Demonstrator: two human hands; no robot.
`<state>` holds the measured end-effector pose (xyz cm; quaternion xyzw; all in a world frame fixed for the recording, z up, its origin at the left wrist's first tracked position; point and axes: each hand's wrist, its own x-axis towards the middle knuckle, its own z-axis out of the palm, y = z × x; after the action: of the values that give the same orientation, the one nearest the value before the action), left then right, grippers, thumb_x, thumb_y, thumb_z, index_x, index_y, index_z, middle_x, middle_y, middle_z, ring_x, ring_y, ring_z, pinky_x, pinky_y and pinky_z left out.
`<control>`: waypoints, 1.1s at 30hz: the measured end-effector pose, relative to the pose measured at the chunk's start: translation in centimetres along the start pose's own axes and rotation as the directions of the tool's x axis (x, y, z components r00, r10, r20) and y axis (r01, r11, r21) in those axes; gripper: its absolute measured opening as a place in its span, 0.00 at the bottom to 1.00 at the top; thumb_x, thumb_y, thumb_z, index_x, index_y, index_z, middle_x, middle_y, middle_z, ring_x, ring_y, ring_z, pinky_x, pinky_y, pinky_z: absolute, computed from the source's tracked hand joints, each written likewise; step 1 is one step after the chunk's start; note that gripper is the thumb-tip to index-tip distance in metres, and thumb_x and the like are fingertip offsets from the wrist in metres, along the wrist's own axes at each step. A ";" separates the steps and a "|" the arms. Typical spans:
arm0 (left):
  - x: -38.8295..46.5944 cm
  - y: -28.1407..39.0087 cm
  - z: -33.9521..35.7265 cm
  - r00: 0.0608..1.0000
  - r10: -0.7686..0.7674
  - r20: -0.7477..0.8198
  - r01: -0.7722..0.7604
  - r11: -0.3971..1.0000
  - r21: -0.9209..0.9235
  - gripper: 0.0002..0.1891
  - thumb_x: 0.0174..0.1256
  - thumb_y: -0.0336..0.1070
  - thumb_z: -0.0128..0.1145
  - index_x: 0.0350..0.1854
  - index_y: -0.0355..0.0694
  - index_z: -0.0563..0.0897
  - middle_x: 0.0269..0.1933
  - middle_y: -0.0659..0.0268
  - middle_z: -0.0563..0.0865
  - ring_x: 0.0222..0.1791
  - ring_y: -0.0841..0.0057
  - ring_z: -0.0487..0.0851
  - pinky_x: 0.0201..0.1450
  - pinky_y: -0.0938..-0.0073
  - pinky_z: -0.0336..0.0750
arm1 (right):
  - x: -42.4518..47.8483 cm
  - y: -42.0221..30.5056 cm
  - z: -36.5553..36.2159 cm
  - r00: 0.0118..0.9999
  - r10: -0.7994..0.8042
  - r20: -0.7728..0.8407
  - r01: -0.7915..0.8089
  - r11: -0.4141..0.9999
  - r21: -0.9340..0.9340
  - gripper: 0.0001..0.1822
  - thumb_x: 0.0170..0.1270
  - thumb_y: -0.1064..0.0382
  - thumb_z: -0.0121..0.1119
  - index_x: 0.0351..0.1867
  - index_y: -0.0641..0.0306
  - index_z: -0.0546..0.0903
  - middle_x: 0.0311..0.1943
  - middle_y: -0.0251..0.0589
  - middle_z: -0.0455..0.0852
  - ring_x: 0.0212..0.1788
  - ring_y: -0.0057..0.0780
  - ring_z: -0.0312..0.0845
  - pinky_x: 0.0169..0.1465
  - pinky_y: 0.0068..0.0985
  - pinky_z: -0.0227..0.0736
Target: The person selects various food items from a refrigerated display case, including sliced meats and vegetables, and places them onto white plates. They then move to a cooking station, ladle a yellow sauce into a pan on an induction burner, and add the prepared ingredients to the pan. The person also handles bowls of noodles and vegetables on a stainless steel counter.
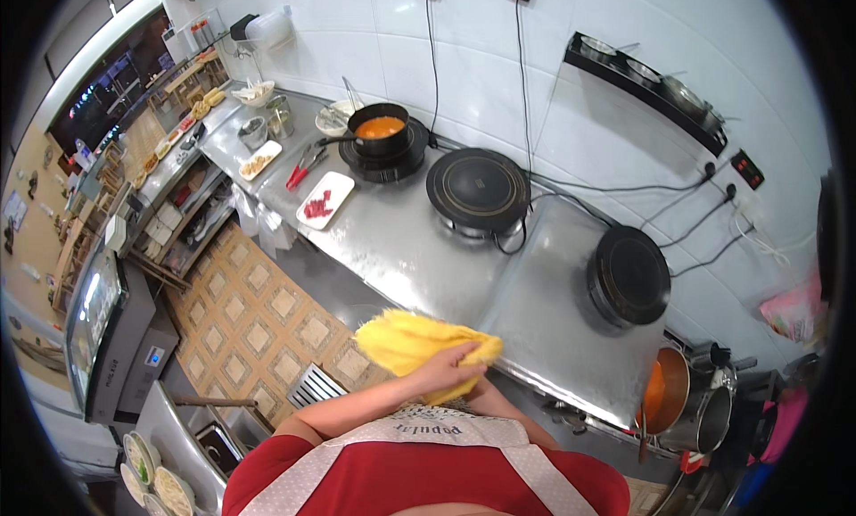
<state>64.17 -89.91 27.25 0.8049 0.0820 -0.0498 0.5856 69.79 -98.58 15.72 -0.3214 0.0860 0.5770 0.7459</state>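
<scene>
A fluffy yellow cloth [408,342] hangs in front of my body, near the front edge of the steel counter [394,262]. My left hand [445,367] crosses over the cloth and grips it, thumb on top. From the other side my right forearm [498,409] reaches up to the same cloth. The cloth and my left hand hide most of my right hand, so its grip does not show. Beyond the cloth, a white tray [341,188] holds raw red meat pieces [318,207]. Red-handled tongs [304,168] lie beside this tray.
A black saucepan [398,140] of orange liquid sits on an induction cooker [381,167]. Two more cookers [478,188] [632,275] stand rightward, with cables along the wall. Large pots [712,419] are at lower right. Several food bowls [175,492] stand at lower left.
</scene>
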 end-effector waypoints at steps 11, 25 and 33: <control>7.5 -0.9 -23.1 0.943 0.060 -0.328 -0.145 0.959 -0.242 0.22 0.61 0.28 0.52 0.59 0.38 0.67 0.52 0.61 0.76 0.42 0.79 0.80 0.44 0.78 0.74 | 17.2 -20.0 14.0 0.684 -0.590 0.429 0.535 0.007 -0.845 0.18 0.61 0.56 0.48 0.51 0.60 0.71 0.50 0.42 0.74 0.52 0.35 0.69 0.54 0.29 0.65; 12.0 -16.1 -50.8 0.895 -0.235 -0.379 -0.074 0.760 -0.646 0.12 0.64 0.27 0.49 0.49 0.34 0.72 0.41 0.64 0.80 0.39 0.81 0.79 0.45 0.81 0.72 | 59.8 -52.6 44.3 0.318 -0.203 0.926 0.080 -0.968 -0.239 0.25 0.49 0.61 0.60 0.52 0.58 0.74 0.50 0.41 0.75 0.54 0.43 0.68 0.58 0.36 0.61; 15.4 -19.1 -55.8 0.834 -0.369 -0.410 -0.048 0.692 -0.720 0.11 0.63 0.23 0.48 0.48 0.34 0.72 0.41 0.63 0.79 0.41 0.79 0.77 0.46 0.77 0.73 | 78.1 -42.4 44.1 0.550 0.209 0.809 0.510 -0.851 -0.127 0.09 0.46 0.64 0.54 0.30 0.60 0.80 0.27 0.46 0.81 0.32 0.42 0.77 0.39 0.33 0.71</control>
<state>74.76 -30.02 23.95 0.4895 0.3245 0.1538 0.7946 122.86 -15.52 27.18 -0.6164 -0.7748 -0.0751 0.1183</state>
